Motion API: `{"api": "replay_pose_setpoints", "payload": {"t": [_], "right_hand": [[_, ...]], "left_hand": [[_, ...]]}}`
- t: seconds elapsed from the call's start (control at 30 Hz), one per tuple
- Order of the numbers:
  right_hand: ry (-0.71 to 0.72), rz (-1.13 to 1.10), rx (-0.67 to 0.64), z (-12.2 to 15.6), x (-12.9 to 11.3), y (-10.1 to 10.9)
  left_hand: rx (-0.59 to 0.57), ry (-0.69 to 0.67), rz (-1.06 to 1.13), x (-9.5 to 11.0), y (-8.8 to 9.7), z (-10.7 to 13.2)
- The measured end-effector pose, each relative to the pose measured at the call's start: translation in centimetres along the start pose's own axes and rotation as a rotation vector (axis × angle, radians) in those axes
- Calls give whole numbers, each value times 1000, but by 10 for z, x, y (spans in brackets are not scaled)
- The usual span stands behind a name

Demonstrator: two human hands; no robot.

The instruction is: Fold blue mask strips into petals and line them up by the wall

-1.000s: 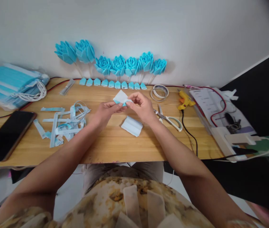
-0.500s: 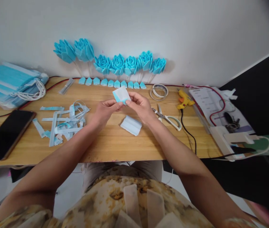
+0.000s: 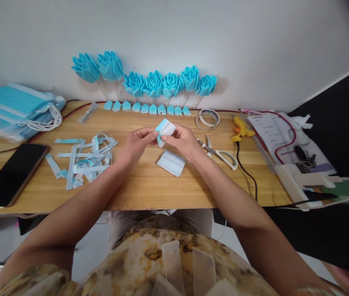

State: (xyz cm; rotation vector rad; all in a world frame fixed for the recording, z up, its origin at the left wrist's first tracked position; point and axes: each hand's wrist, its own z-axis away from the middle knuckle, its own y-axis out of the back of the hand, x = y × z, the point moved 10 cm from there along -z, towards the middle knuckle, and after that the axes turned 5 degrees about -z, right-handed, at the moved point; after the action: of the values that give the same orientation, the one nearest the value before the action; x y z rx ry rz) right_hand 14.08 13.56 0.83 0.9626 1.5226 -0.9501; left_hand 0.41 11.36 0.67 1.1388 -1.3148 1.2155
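A small blue-and-white piece of mask fabric [image 3: 165,128] is held up between my two hands, above the middle of the table. My left hand [image 3: 140,142] pinches its left edge between thumb and fingers. On the other side my right hand [image 3: 182,139] grips it, thumb in front and fingers partly hidden behind. Just below them a pleated pale-blue mask piece [image 3: 171,163] lies flat on the wood. Scissors [image 3: 220,154] with white handles rest right of my right hand. Behind, a row of small folded blue petals [image 3: 153,109] lines the table's back.
Several blue fabric flowers [image 3: 153,84] on sticks lean along the wall. Cut mask strips [image 3: 84,158], a phone [image 3: 12,174] and a stack of masks [image 3: 20,105] lie left. Right are tape rolls [image 3: 208,119], a yellow glue gun [image 3: 241,128] and a power strip [image 3: 293,185].
The fabric piece has turned in my hands and come slightly lower and to the right, with its blue part now at the upper left. Both hands keep hold of it.
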Motion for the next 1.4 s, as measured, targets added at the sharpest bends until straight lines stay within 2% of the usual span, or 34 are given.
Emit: {"api": "replay_pose_setpoints", "payload": {"t": [0.1, 0.23, 0.37, 0.6, 0.8, 0.9, 1.2, 1.4], "right_hand": [[-6, 5, -3, 1, -2, -1], [29, 34, 33, 0, -10, 5], [97, 136, 87, 1, -18, 10], [255, 367, 134, 8, -40, 10], [101, 214, 43, 2, -18, 8], [92, 230, 47, 2, -16, 7], [199, 419, 108, 8, -34, 4], [428, 580, 52, 13, -49, -5]], "left_hand": [[-12, 40, 74, -5, -1, -1], [-13, 19, -39, -2, -1, 0], [-21, -31, -132, 4, -3, 1], [-4, 17, -71, 4, -3, 2], [-18, -17, -109, 6, -5, 3], [-32, -29, -115, 5, -6, 3], [-25, -2, -115, 0, -5, 2], [-23, 90, -4, -8, -3, -1]]}}
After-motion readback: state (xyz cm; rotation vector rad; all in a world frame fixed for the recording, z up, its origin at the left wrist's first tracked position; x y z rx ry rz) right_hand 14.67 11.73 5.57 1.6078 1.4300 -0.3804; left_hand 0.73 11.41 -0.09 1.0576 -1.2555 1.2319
